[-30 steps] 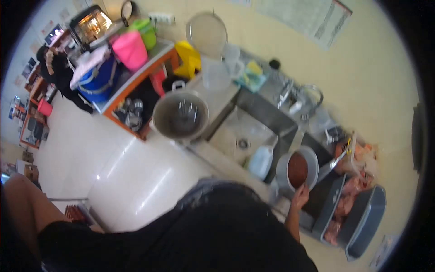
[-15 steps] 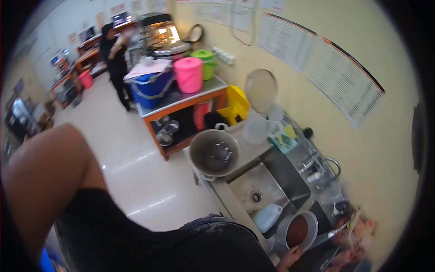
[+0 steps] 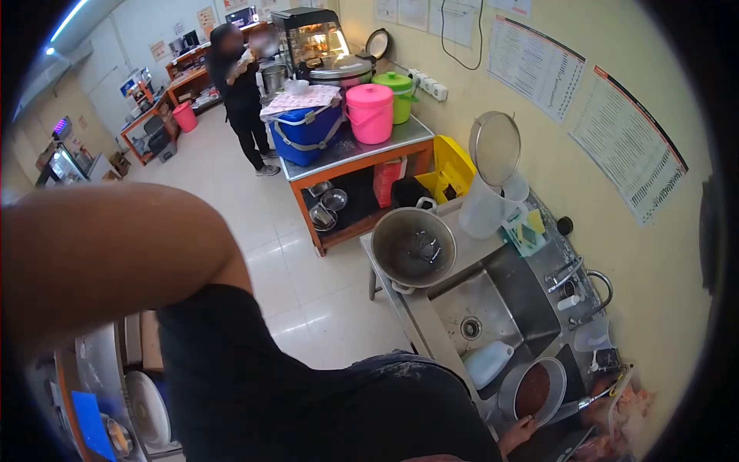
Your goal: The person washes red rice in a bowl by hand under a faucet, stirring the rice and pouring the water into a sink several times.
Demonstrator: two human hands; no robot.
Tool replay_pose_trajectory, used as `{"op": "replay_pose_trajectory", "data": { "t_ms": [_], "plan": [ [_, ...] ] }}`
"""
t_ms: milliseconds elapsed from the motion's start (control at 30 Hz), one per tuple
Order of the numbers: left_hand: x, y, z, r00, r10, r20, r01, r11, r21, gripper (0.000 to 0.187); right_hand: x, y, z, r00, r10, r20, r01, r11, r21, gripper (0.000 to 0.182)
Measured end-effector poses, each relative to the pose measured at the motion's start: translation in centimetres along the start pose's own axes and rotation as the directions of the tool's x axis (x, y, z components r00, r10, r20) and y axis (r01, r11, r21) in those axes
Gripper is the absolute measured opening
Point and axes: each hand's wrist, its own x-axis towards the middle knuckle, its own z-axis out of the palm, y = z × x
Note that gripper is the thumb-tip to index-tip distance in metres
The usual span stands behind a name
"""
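My right hand is at the lower right, its fingers closed on the rim of a metal pot. Reddish-brown contents fill part of this pot, which sits beside the sink basin. My left arm is raised across the left side, bent close to the camera; its hand is out of view. A pale plastic container lies in the sink, near the held pot. On the counter left of the basin stands a large empty-looking pot with a shiny wet bottom.
Faucets, a clear pitcher and a round strainer line the wall side. An orange-framed table holds a blue cooler and pink bucket. A person in black stands beyond. Raw meat lies right.
The view has shifted, so the room and sink appear farther right. My raised left arm covers more of the left side. My right hand still holds the pot rim.
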Motion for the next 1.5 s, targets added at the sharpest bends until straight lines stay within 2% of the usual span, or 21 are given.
{"op": "replay_pose_trajectory", "data": {
  "t_ms": [67, 167, 267, 333, 367, 433, 500, 567, 667, 700, 767, 800, 867, 900, 1000, 1100, 1167, 1267, 1367, 1467, 1500],
  "plan": [
    [-0.6, 0.7, 2.9, 0.995, 0.043, -0.089, -0.057, 0.986, -0.159, 0.042, 0.2, -1.5, -0.4, 0.998, -0.007, -0.057, 0.01, 0.998, 0.059, 0.026],
    [-2.9, 1.3, 9.0, 0.992, 0.062, -0.114, -0.1, 0.922, -0.375, 0.042, -0.1, 0.2, 1.0, 0.956, -0.217, -0.199, 0.216, 0.976, -0.024, 0.03],
    [-8.6, 1.4, 19.6, 0.995, 0.043, 0.088, 0.012, 0.835, -0.55, 0.028, 0.5, 1.7, 1.1, 0.917, -0.341, -0.206, 0.338, 0.94, -0.05, 0.036],
    [-14.5, 1.6, 26.8, 0.865, -0.126, 0.486, 0.428, 0.691, -0.582, 0.022, 0.5, 0.6, 0.6, 0.936, -0.287, -0.204, 0.288, 0.957, -0.025, 0.037],
    [-18.8, 0.1, 31.9, 0.869, 0.025, 0.494, 0.314, 0.743, -0.591, 0.025, 0.3, 0.1, 0.2, 0.945, -0.258, -0.203, 0.26, 0.965, -0.017, 0.038],
    [-25.0, 1.2, 37.6, 0.597, 0.019, 0.802, 0.575, 0.687, -0.444, 0.041, 0.5, -0.1, 0.0, 0.912, -0.345, -0.222, 0.357, 0.934, 0.018, 0.04],
    [-33.6, 1.9, 45.1, 0.537, 0.062, 0.842, 0.579, 0.699, -0.421, 0.062, 0.3, 0.1, -0.8, 0.912, -0.362, -0.192, 0.378, 0.924, 0.051, 0.037],
    [-38.4, 4.3, 49.5, 0.273, -0.09, 0.958, 0.77, 0.617, -0.161, 0.084, -0.1, -0.5, -1.3, 0.945, -0.31, -0.107, 0.32, 0.943, 0.089, 0.029],
    [-40.3, 10.2, 51.2, -0.151, -0.351, 0.924, 0.952, 0.2, 0.231, 0.096, 0.6, 0.7, -1.8, 0.901, -0.432, -0.031, 0.432, 0.889, 0.153, 0.018],
    [-41.1, 11.4, 52.3, -0.158, -0.353, 0.922, 0.965, 0.142, 0.22, 0.101, 0.8, 1.4, -2.1, 0.866, -0.5, -0.016, 0.494, 0.85, 0.18, 0.022],
    [-43.7, 12.6, 54.8, -0.182, -0.36, 0.915, 0.979, 0.021, 0.203, 0.111, 0.8, -1.9, -4.6, 0.947, -0.271, 0.171, 0.235, 0.95, 0.205, 0.022],
    [-45.9, 12.6, 57.1, -0.129, -0.393, 0.91, 0.982, 0.075, 0.172, 0.112, 1.1, -2.9, -5.6, 0.952, -0.151, 0.267, 0.098, 0.974, 0.203, 0.025],
    [-49.7, 12.4, 61.4, -0.027, -0.46, 0.888, 0.975, 0.185, 0.125, 0.114, 1.7, -1.3, -5.5, 0.926, -0.223, 0.306, 0.163, 0.964, 0.209, 0.026],
    [-50.4, 13.0, 62.0, -0.052, -0.462, 0.885, 0.993, 0.068, 0.094, 0.102, 1.7, -0.7, -5.4, 0.909, -0.259, 0.326, 0.195, 0.956, 0.218, 0.026],
    [-48.6, 14.7, 61.3, -0.124, -0.502, 0.856, 0.979, 0.08, 0.189, 0.085, 2.5, -2.0, -7.4, 0.88, -0.217, 0.422, 0.089, 0.949, 0.302, 0.022],
    [-55.9, 12.6, 67.1, 0.043, -0.647, 0.762, 0.968, 0.215, 0.129, 0.077, 4.8, 0.0, -7.9, 0.846, -0.251, 0.47, 0.065, 0.924, 0.377, 0.019],
    [-56.4, 12.5, 67.6, 0.08, -0.678, 0.73, 0.967, 0.231, 0.109, 0.076, 8.1, 1.4, -8.7, 0.916, 0.117, 0.384, -0.254, 0.909, 0.329, 0.021],
    [-55.6, 13.2, 66.5, 0.083, -0.708, 0.702, 0.97, 0.218, 0.105, 0.075, 13.8, 9.7, -3.6, 0.984, 0.173, -0.041, -0.141, 0.902, 0.407, 0.042],
    [-54.6, 14.2, 65.5, 0.053, -0.724, 0.688, 0.974, 0.189, 0.124, 0.072, 19.4, 10.5, -1.6, 0.909, 0.228, -0.35, -0.139, 0.955, 0.261, 0.053],
    [-52.6, 14.9, 64.2, 0.012, -0.723, 0.69, 0.977, 0.156, 0.146, 0.069, 23.4, 11.8, 0.5, 0.933, 0.317, 0.169, -0.336, 0.604, 0.723, 0.054],
    [-53.9, 14.4, 64.8, 0.035, -0.732, 0.68, 0.971, 0.186, 0.15, 0.068, 24.3, 12.8, 1.0, 0.926, 0.244, 0.288, -0.377, 0.571, 0.729, 0.05]
  ]
}}
